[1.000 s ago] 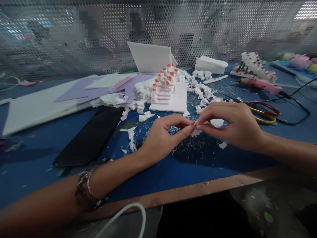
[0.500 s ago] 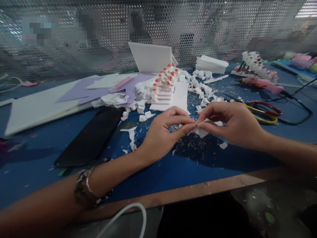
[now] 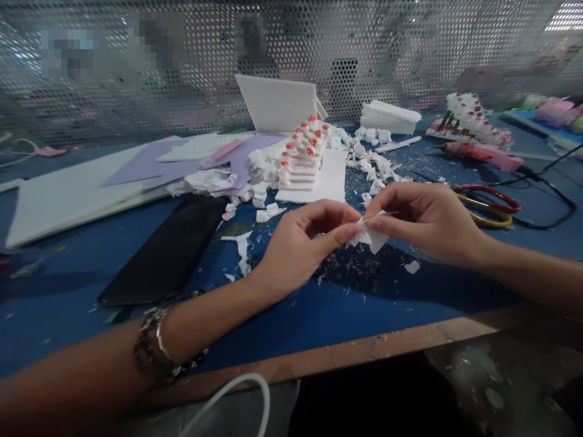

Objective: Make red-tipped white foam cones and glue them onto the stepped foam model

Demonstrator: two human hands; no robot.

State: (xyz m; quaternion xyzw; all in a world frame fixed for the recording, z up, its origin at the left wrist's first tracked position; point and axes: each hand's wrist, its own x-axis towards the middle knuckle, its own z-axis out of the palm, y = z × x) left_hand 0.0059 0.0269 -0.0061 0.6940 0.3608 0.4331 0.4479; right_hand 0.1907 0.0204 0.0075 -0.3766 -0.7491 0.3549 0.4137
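Between both hands, above the blue table, is a small piece of white paper (image 3: 374, 238), creased and partly hidden by fingers. My left hand (image 3: 305, 246) pinches its left edge between thumb and forefinger. On the other side, my right hand (image 3: 421, 221) pinches the same piece with thumb and fingertips. Just beyond them stands a white stepped model (image 3: 298, 176) dotted with red pieces, set on a white foam board (image 3: 334, 176). Crumpled white paper bits (image 3: 264, 170) lie around the model.
A black phone (image 3: 166, 255) lies left of my hands. Scissors (image 3: 489, 212) and a pink glue gun (image 3: 487, 155) with its cord are at the right. White and purple sheets (image 3: 73, 188) spread leftward. A perforated metal screen (image 3: 291, 45) rises behind, with people beyond it.
The white paper has turned and shows more of its folded surface between my fingertips. My left fingers have arched a little and shifted slightly; the items on the table stay put.
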